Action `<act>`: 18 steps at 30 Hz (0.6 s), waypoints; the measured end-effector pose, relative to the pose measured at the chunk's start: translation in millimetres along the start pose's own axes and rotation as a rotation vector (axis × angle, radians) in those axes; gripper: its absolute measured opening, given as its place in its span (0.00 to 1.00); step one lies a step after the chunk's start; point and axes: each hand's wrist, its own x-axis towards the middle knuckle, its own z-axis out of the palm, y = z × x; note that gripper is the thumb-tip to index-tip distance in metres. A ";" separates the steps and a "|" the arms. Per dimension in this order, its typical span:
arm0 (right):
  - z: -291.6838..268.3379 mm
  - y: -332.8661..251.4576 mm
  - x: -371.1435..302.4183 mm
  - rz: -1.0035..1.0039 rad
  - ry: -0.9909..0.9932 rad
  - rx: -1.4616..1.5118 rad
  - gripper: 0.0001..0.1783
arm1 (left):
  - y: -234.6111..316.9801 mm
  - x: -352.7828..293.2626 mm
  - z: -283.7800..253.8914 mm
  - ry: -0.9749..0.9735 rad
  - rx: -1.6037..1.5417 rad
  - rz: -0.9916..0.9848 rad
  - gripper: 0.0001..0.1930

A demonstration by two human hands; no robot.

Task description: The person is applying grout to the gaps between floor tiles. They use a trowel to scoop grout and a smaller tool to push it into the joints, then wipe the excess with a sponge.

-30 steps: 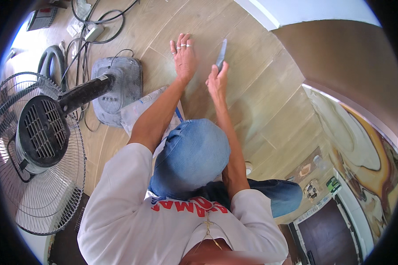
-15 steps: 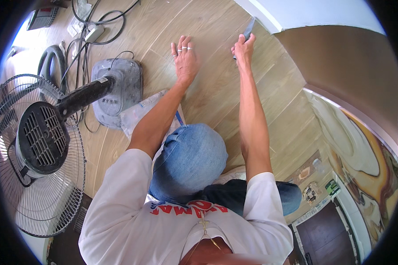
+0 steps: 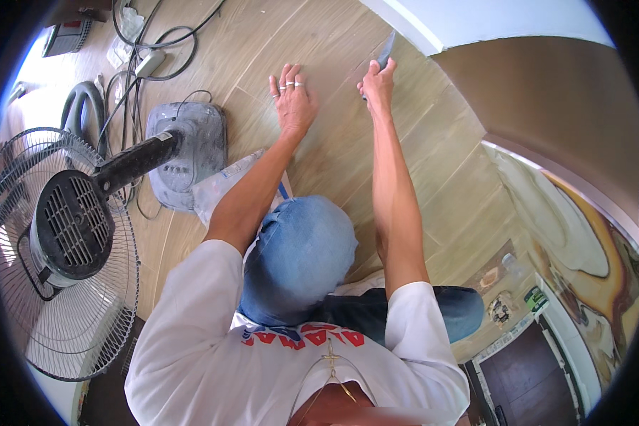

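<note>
My right hand (image 3: pixel 378 84) is closed around the dark handle of a knife (image 3: pixel 386 51). Its grey, tapered blade points away from me, close to the white wall base at the far side. I cannot tell whether the tip touches the wood-look floor (image 3: pixel 334 46). To the left, my left hand (image 3: pixel 293 105) rests palm down on the planks, fingers stretched out and rings on several of them. That hand holds nothing.
A pedestal fan (image 3: pixel 78 224) lies tilted at the left, its dusty base (image 3: pixel 188 156) near my left forearm. Black cables (image 3: pixel 184 35) and a white power strip (image 3: pixel 150 63) lie beyond it. A whitish bag (image 3: pixel 227 186) sits under my left arm. A brown panel (image 3: pixel 547 106) borders the right.
My right hand has drawn the knife left and slightly toward me, away from the wall corner. The left hand stays almost in place, and the whole view has shifted a little.
</note>
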 end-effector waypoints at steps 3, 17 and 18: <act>-10.2 29.7 6.0 -0.041 -0.013 -0.042 0.29 | -0.6 -3.3 0.6 0.032 -0.026 0.004 0.12; 36.2 73.1 -105.8 0.085 -0.011 -0.061 0.30 | -9.0 4.9 -0.9 0.074 -0.017 0.040 0.13; 32.4 66.3 -106.1 0.065 -0.016 -0.044 0.31 | -7.9 -1.0 0.0 0.070 -0.016 0.047 0.13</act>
